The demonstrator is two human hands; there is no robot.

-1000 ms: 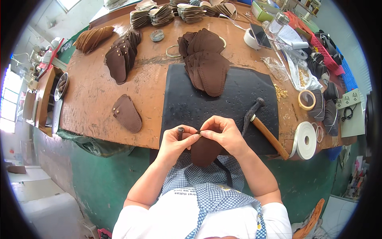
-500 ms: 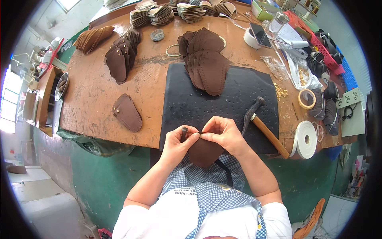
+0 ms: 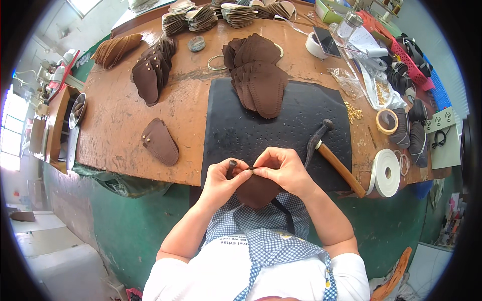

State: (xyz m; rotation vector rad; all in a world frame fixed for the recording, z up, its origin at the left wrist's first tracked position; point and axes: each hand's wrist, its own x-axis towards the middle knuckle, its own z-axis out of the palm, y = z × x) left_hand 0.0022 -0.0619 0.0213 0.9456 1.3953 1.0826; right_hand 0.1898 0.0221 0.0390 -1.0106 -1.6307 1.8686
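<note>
A dark brown leather piece (image 3: 257,191) hangs between my hands at the front edge of the black mat (image 3: 281,135). My left hand (image 3: 223,176) pinches its top edge and also keeps a short dark rod-like tool (image 3: 231,168) tucked between its fingers. Thumb and fingers of my right hand (image 3: 283,171) pinch the same edge, close to the left fingertips. Whatever small part sits at the pinch is too small to make out. A hammer (image 3: 339,168) with a wooden handle lies right of my right hand. Beyond my hands, stacked brown leather pieces (image 3: 261,90) rest on the mat.
A single leather piece with two studs (image 3: 160,142) lies left on the wooden table (image 3: 115,135). Further back are studded pieces (image 3: 150,75). At right are gold-coloured fasteners (image 3: 354,113), a white tape roll (image 3: 386,173), a beige tape roll (image 3: 387,121) and a phone (image 3: 326,41).
The view has shifted very slightly. Both hands keep their pinch on the leather piece, with almost no visible movement.
</note>
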